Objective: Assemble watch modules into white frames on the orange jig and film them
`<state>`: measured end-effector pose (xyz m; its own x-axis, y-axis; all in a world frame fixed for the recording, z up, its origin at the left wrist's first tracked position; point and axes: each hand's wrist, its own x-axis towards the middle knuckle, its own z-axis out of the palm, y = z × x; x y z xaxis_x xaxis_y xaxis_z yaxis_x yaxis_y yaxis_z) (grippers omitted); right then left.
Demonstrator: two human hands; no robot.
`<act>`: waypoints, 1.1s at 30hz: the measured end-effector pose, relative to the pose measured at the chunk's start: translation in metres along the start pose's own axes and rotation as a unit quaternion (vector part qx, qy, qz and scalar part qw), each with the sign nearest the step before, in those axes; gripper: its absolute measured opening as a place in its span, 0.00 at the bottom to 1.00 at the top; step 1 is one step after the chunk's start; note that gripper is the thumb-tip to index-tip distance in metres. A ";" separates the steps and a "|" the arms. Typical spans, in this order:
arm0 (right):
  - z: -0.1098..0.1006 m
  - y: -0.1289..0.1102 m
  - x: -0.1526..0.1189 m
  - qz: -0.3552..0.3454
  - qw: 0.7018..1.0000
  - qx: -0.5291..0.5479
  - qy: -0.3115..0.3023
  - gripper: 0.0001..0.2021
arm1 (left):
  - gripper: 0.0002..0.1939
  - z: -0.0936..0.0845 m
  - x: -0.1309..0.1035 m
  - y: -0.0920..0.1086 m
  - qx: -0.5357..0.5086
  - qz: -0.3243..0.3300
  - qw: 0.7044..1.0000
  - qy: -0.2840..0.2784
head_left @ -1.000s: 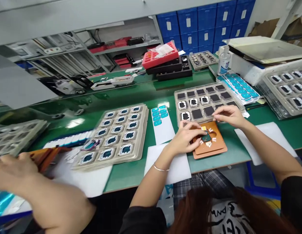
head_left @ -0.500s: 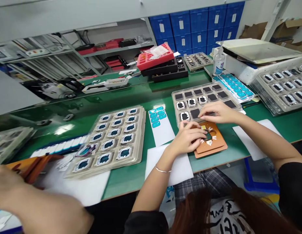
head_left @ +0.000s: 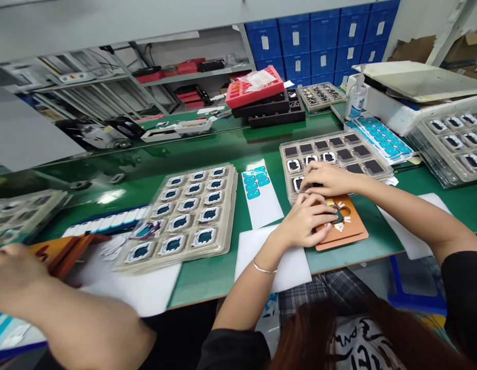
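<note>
My left hand (head_left: 306, 221) rests on an orange fixture board (head_left: 352, 231), its fingers curled against a small dark green part (head_left: 337, 216) set in the board. Small white pieces (head_left: 345, 219) surround that part. Just beyond it, my right hand (head_left: 325, 177) reaches over a clear plastic tray (head_left: 371, 146) with its fingers bent down together. Whatever those fingertips hold is hidden. White-framed parts (head_left: 293, 165) and dark square pads fill the tray's pockets. A white foam sheet (head_left: 275, 262) lies under my left wrist.
Left of me, another person's arm (head_left: 80, 318) works by a tray of white-and-teal parts (head_left: 228, 236). A teal sticker sheet (head_left: 263, 200) lies between the trays. More stacked trays (head_left: 435, 154), a pump bottle (head_left: 355, 97) and a red tray (head_left: 257, 90) stand farther back.
My right hand has moved left, from the board's upper edge to the tray's near left pockets. My left hand stays on the dark green part. The view has turned slightly left.
</note>
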<state>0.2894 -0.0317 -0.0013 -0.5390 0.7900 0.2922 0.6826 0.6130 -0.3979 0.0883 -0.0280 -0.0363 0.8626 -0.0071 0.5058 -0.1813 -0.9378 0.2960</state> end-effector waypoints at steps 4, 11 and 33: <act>-0.001 0.002 0.005 0.024 0.995 0.085 0.037 0.08 | 0.13 0.000 0.000 0.001 0.008 0.008 1.000 0.010; -0.005 -0.019 -0.022 0.189 0.901 0.339 0.195 0.16 | 0.14 -0.001 0.000 0.003 0.040 0.006 0.999 -0.008; -0.011 -0.059 -0.104 0.192 0.970 -0.095 0.116 0.13 | 0.09 -0.004 0.002 0.010 0.058 -0.015 0.998 0.025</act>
<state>0.3107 -0.1495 0.0017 -0.1162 0.9291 0.3511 0.9011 0.2472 -0.3561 0.0862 -0.0357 -0.0288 0.8412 0.0358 0.5396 -0.0980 -0.9712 0.2171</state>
